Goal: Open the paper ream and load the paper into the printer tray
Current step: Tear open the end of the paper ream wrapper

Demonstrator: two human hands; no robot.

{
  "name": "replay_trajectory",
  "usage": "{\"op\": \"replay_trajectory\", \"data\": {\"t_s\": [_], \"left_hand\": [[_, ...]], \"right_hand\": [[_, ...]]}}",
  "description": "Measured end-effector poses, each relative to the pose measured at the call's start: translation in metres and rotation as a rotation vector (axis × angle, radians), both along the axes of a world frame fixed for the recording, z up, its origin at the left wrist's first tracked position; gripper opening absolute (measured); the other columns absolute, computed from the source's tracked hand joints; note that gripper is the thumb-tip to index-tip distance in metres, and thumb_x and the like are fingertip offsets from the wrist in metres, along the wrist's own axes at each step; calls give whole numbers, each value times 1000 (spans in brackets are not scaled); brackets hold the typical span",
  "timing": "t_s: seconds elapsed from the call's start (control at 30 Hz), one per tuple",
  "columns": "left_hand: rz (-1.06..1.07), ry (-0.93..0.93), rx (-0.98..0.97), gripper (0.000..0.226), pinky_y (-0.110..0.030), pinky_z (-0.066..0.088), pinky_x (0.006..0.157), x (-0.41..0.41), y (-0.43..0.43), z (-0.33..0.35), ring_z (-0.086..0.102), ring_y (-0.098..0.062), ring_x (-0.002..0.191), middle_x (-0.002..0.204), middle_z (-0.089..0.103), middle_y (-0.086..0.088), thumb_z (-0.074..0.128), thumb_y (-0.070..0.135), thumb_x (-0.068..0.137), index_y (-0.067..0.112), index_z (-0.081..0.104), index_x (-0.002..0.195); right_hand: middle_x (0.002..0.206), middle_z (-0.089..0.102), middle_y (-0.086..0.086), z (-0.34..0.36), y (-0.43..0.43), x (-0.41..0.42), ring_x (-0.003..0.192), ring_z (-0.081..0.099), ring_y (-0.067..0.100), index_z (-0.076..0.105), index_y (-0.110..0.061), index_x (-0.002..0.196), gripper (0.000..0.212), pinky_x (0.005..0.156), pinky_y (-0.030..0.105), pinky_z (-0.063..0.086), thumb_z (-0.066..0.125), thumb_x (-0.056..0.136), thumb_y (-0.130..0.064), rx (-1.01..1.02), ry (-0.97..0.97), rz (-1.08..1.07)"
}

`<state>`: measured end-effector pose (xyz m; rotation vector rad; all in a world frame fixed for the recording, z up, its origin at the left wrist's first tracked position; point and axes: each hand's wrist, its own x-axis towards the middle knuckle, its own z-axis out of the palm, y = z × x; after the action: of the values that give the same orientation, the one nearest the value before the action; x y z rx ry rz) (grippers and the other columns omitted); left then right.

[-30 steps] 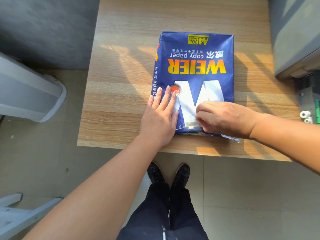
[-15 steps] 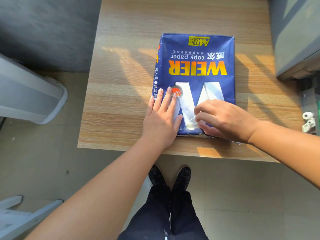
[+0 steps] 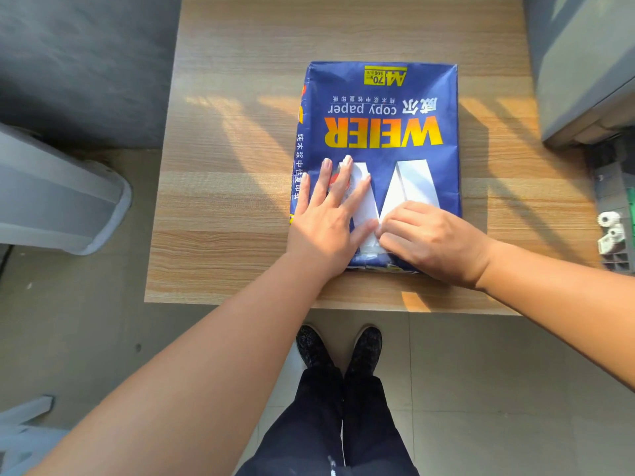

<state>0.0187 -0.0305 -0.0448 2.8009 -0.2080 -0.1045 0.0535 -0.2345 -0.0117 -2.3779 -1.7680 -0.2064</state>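
A blue wrapped paper ream (image 3: 381, 108) marked WEIER lies flat on the wooden table (image 3: 233, 139), its near end close to the table's front edge. My left hand (image 3: 326, 221) rests flat on the ream's near left part, fingers spread over the orange seal. My right hand (image 3: 434, 242) sits on the near right part with its fingers curled, the fingertips pinching the wrapper beside my left thumb. The wrapper's near edge looks slightly torn and creased. A grey printer (image 3: 584, 63) stands at the table's right edge, only partly in view.
A grey plastic bin (image 3: 58, 201) lies on the floor to the left of the table. Dark machine parts with white gears (image 3: 610, 228) sit below the printer on the right. My shoes (image 3: 340, 345) stand on the tiled floor just before the table.
My right hand has slid left and further onto the ream, its fingertips now meeting my left thumb. My left hand has spread a little wider and stayed pressed on the wrapper.
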Motion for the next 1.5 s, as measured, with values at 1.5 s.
{"op": "replay_trajectory", "data": {"t_s": [1.5], "left_hand": [[-247,-54,-234,50,-53,18,126,-48,22,22,28,-28,154,158,45,-3,61,48,96,17,63,135]], "right_hand": [[70,60,9,10,44,-188,64,57,27,75,0,99,60,60,35,51,17,89,11,-539,169,-598]]}}
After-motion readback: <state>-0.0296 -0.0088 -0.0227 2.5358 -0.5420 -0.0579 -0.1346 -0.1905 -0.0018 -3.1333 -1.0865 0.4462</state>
